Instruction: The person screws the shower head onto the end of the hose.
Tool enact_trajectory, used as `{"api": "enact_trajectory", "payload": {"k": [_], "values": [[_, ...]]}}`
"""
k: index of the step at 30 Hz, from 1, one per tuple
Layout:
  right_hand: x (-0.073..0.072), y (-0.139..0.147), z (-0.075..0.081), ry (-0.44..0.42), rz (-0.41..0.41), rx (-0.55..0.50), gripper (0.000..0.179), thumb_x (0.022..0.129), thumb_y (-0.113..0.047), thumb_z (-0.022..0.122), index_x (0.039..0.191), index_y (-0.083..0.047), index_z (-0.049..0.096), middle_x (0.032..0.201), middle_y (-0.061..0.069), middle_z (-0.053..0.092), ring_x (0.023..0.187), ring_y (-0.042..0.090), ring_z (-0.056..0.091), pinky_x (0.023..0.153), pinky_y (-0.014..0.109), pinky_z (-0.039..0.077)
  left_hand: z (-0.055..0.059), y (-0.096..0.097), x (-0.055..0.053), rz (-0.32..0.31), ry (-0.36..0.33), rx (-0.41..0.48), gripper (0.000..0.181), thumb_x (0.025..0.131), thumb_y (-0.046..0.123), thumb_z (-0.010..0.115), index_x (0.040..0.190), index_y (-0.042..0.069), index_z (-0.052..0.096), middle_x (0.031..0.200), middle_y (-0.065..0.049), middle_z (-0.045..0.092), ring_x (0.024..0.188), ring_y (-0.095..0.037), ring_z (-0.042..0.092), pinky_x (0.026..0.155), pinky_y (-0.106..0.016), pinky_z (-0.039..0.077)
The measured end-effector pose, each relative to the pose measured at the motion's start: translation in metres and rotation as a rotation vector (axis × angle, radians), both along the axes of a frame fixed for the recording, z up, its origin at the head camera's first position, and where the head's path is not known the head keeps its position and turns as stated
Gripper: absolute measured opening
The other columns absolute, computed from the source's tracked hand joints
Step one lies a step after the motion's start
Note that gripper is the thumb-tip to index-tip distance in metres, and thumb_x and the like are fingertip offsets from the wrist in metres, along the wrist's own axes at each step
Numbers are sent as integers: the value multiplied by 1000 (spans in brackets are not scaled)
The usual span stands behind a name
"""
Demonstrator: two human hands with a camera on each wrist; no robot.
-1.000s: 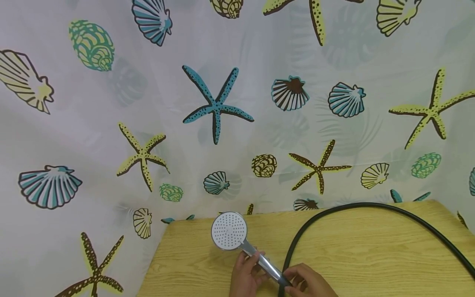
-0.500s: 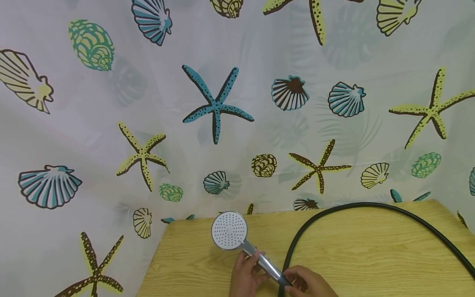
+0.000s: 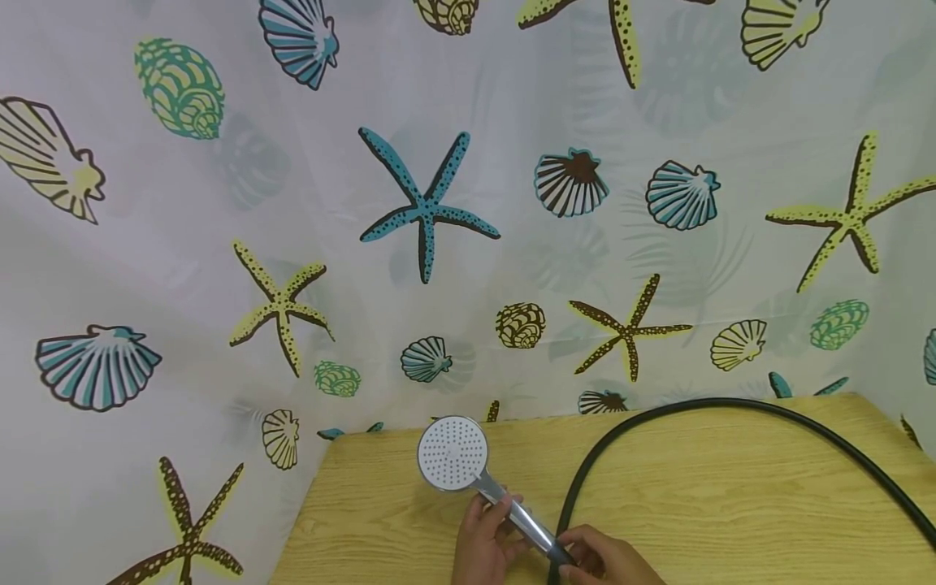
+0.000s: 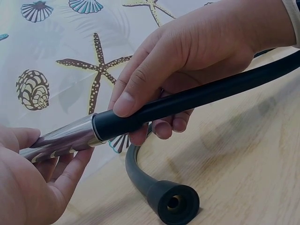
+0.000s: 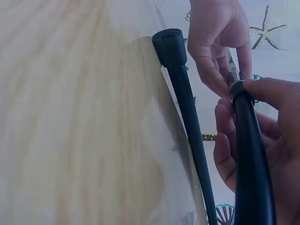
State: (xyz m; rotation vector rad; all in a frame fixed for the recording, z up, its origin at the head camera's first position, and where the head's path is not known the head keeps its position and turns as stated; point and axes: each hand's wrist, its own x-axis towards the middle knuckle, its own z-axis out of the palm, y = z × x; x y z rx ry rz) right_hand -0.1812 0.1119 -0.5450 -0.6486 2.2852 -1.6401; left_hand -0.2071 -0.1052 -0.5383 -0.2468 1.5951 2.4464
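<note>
A hand shower with a round, dotted white face [image 3: 452, 453] and a chrome handle [image 3: 532, 528] is held above the wooden table. My left hand [image 3: 484, 540] grips the handle around its middle. My right hand [image 3: 610, 556] pinches the black end of a hose [image 4: 110, 124], which meets the chrome rim of the handle in the left wrist view. Thumb on top and fingers beneath, the right hand [image 4: 187, 56] holds that end in line with the handle. Whether it is fully seated cannot be told.
The black hose [image 3: 702, 404] loops across the wood-grain tabletop [image 3: 731, 487] and leaves at the right. Its other end, a flared black connector [image 4: 179, 204] with a brass-coloured centre, shows below the hands. A curtain [image 3: 468, 309] printed with shells and starfish hangs behind and at the sides.
The right hand has dipped and turned very slightly at the lower end of the handle. The left hand and the hand shower stay practically still.
</note>
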Motion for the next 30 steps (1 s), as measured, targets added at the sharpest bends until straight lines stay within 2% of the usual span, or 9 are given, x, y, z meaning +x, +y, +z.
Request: {"api": "enact_trajectory", "payload": {"k": [10,19,30], "values": [[-2,2,-1,-8,26,-2,35,99,-26,64,126,-5,60,91,0,69,75,2,64,67,19,55,1,2,-1,5,14,0,61,99,34,64,145,2,40,124,-8,62,104,-15,66,93,-40,63],[-4,4,0,-35,47,-1,36,101,-25,62,127,0,61,94,6,71,77,2,66,68,17,54,2,5,-1,21,13,-6,59,100,32,63,145,1,39,120,-6,63,104,-15,66,91,-39,63],[-8,5,-1,-50,-6,6,41,104,-36,55,131,-5,58,106,5,69,87,6,64,72,20,55,1,6,-4,20,15,-10,62,99,36,64,145,2,39,126,-9,61,105,-15,67,92,-40,63]]}}
